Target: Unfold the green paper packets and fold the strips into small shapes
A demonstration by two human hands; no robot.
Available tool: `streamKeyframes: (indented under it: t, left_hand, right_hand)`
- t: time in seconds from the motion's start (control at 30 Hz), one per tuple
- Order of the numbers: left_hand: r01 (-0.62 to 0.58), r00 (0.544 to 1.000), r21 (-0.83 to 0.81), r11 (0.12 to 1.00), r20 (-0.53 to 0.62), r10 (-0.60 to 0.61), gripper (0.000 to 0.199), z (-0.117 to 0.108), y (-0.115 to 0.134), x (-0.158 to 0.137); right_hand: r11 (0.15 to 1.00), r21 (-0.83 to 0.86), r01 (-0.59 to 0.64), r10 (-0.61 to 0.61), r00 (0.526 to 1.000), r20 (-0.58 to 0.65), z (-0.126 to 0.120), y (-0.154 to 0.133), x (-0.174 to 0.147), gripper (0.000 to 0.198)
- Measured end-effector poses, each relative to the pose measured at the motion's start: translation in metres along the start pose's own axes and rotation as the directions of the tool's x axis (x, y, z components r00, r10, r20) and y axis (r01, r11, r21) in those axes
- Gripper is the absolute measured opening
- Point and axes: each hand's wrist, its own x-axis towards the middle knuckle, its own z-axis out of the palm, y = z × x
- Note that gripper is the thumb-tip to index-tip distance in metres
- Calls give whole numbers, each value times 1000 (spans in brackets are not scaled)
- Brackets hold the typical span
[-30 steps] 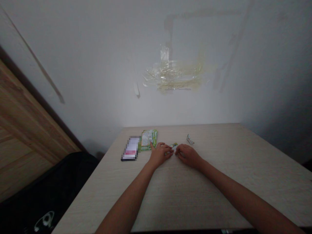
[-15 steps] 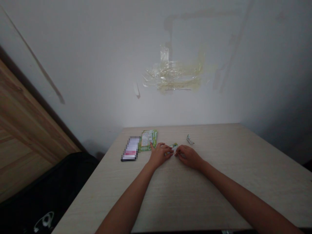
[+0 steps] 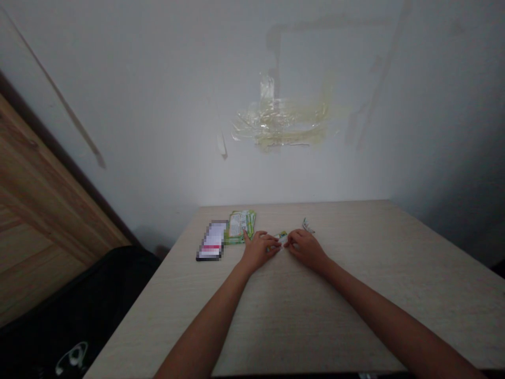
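A small green-and-white packet (image 3: 282,237) lies at the middle of the table, between my hands. My left hand (image 3: 260,250) presses its left end with the fingertips, one finger stretched toward a stack of flat green-and-white packets (image 3: 239,225). At the packet's right end, my right hand (image 3: 305,247) is closed in a pinch. Fingers cover much of the packet, so its exact shape is hard to make out. Just beyond my right hand lies a small folded scrap of the same colours (image 3: 307,225).
A phone (image 3: 212,241) with a blurred screen lies left of the stack. The pale wooden table (image 3: 177,305) meets a wall (image 3: 165,105) patched with clear tape (image 3: 284,123). A black bag-like item (image 3: 102,289) and a wooden panel (image 3: 35,210) stand at the left.
My right hand has shifted slightly up, partly nearing the folded scrap in view. The left hand stays in place on the packet.
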Motion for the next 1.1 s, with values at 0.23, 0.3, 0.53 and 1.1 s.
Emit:
streamKeyframes:
  t: [0.23,0.3,0.53,1.1]
  left_hand:
    - [2,1000,-18,1000,5,-2,21,-1,0,-1]
    - [-3,1000,-16,1000,6,3,22,-2,0,-1]
    - [-10,1000,-18,1000,10,10,22,-3,1,0]
    - [-16,1000,-41,999,23,17,24,-3,1,-4]
  right_hand:
    - [982,-167,-92,90,996,-16,6,6,5,6]
    - [972,-207,-113,112,994,-14,7,7,5,7]
    - [925,-340,-171,185,983,10,12,8,8,15]
    - [997,-64,40,-38,999,39,10,13,3,28]
